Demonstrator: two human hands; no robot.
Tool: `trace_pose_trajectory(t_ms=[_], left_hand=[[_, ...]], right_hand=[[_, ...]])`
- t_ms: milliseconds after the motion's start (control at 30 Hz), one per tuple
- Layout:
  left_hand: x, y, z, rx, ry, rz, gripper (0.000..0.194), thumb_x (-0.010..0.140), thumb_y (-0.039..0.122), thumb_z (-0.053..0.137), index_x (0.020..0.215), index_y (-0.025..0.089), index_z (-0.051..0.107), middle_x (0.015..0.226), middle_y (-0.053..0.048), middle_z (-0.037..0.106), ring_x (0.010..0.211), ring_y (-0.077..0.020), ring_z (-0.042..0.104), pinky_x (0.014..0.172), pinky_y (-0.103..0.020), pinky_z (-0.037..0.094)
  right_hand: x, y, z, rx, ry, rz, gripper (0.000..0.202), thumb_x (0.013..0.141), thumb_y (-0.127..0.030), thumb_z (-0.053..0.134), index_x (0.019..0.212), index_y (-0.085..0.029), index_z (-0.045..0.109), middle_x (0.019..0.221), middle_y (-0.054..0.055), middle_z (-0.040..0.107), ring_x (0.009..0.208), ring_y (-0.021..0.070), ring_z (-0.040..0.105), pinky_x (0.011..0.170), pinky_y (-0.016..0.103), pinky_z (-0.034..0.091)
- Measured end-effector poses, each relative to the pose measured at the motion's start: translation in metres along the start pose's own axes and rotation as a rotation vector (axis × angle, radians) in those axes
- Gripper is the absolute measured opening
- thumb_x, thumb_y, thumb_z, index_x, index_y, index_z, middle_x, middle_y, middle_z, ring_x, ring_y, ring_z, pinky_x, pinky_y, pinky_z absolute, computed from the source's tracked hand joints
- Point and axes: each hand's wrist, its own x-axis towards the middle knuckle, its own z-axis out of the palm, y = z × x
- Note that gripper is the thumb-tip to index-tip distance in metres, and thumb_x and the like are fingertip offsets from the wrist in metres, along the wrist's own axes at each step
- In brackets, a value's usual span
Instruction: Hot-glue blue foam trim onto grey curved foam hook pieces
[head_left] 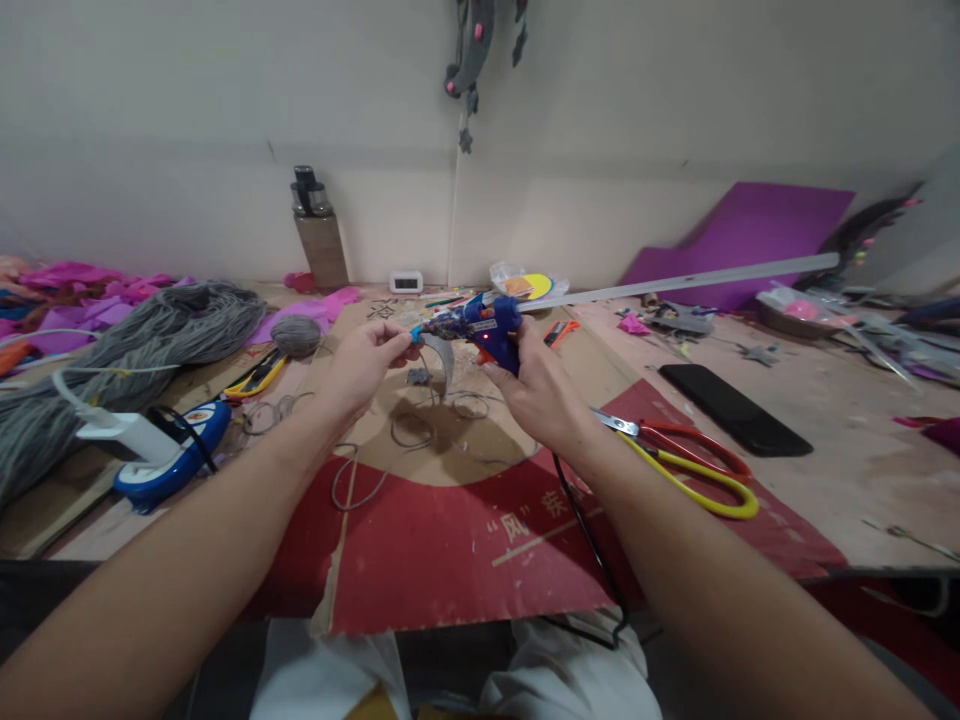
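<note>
My right hand [538, 385] is wrapped around the grip of a dark blue hot glue gun [499, 322], which points left and shows a small red light. At the nozzle end, my left hand [371, 362] pinches a small bright blue piece [416, 334], mostly covered by the fingers. A grey curved piece [442, 362] hangs just below the nozzle; I cannot tell what it is fixed to. Thin grey yarn [411, 432] lies in loops on the cardboard underneath. A small grey star [418, 376] rests on the cardboard behind the loops.
Red-and-brown cardboard [442, 560] covers the table's middle. Scissors [690, 460] and a black phone [735, 408] lie right. On the left are a blue power strip [176, 465], a yellow cutter [259, 378] and grey yarn [172, 340]. A bottle [321, 240] stands by the wall.
</note>
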Motion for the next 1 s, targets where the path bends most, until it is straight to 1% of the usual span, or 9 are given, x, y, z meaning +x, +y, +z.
trace_pose_trajectory(t_ms=[233, 433, 600, 700, 833, 933, 1000], left_hand=[[-0.0003, 0.0013, 0.0005, -0.018, 0.014, -0.008, 0.014, 0.077, 0.026, 0.068, 0.07, 0.015, 0.061, 0.066, -0.003, 0.067, 0.063, -0.0111, 0.06, 0.065, -0.025, 0.044], [0.001, 0.0004, -0.0003, -0.026, 0.009, 0.006, 0.013, 0.077, 0.025, 0.067, 0.07, 0.015, 0.061, 0.066, -0.003, 0.066, 0.062, -0.0108, 0.059, 0.063, -0.024, 0.044], [0.0009, -0.0004, -0.0007, -0.014, 0.008, -0.009, 0.013, 0.077, 0.026, 0.068, 0.071, 0.015, 0.062, 0.068, -0.003, 0.067, 0.064, -0.0116, 0.061, 0.065, -0.025, 0.044], [0.0016, -0.0016, -0.0016, -0.002, -0.011, 0.003, 0.012, 0.076, 0.026, 0.068, 0.072, 0.016, 0.063, 0.069, -0.003, 0.067, 0.065, -0.012, 0.061, 0.066, -0.025, 0.045], [0.0026, -0.003, -0.0027, 0.018, -0.041, 0.022, 0.012, 0.076, 0.027, 0.069, 0.073, 0.016, 0.064, 0.07, -0.003, 0.068, 0.066, -0.0119, 0.061, 0.067, -0.026, 0.045], [0.0015, -0.0016, -0.0022, 0.016, -0.039, 0.024, 0.012, 0.076, 0.027, 0.069, 0.073, 0.017, 0.064, 0.071, -0.003, 0.068, 0.067, -0.012, 0.062, 0.068, -0.026, 0.046], [0.0003, 0.0005, -0.0013, 0.014, -0.038, 0.019, 0.012, 0.075, 0.027, 0.069, 0.073, 0.017, 0.064, 0.071, -0.002, 0.067, 0.067, -0.0121, 0.062, 0.068, -0.026, 0.046]], right_hand=[[-0.0007, -0.0012, 0.0008, -0.024, -0.002, -0.023, 0.047, 0.084, -0.016, 0.054, 0.129, -0.015, 0.044, 0.126, 0.015, 0.061, 0.116, 0.0298, 0.058, 0.103, 0.051, 0.046], [-0.0008, -0.0038, -0.0001, -0.035, -0.018, 0.004, 0.047, 0.085, -0.019, 0.054, 0.13, -0.015, 0.044, 0.127, 0.015, 0.06, 0.117, 0.0314, 0.058, 0.102, 0.053, 0.045], [-0.0004, -0.0027, 0.0, -0.017, -0.008, 0.002, 0.046, 0.084, -0.018, 0.053, 0.13, -0.016, 0.045, 0.127, 0.015, 0.06, 0.123, 0.0316, 0.054, 0.105, 0.053, 0.043], [0.0004, -0.0015, 0.0002, -0.005, 0.013, -0.009, 0.043, 0.084, -0.018, 0.053, 0.127, -0.018, 0.045, 0.125, 0.014, 0.061, 0.119, 0.0305, 0.056, 0.104, 0.053, 0.044], [0.0012, -0.0004, 0.0001, -0.01, 0.035, 0.0, 0.038, 0.083, -0.019, 0.053, 0.121, -0.018, 0.046, 0.119, 0.014, 0.062, 0.11, 0.0294, 0.059, 0.1, 0.053, 0.046], [0.0015, 0.0005, 0.0001, -0.015, 0.043, 0.016, 0.036, 0.083, -0.019, 0.053, 0.118, -0.018, 0.047, 0.112, 0.013, 0.063, 0.104, 0.0289, 0.06, 0.097, 0.052, 0.047], [0.0015, 0.0009, 0.0001, -0.011, 0.054, 0.021, 0.035, 0.083, -0.019, 0.053, 0.117, -0.019, 0.047, 0.11, 0.013, 0.063, 0.104, 0.0291, 0.06, 0.097, 0.053, 0.047]])
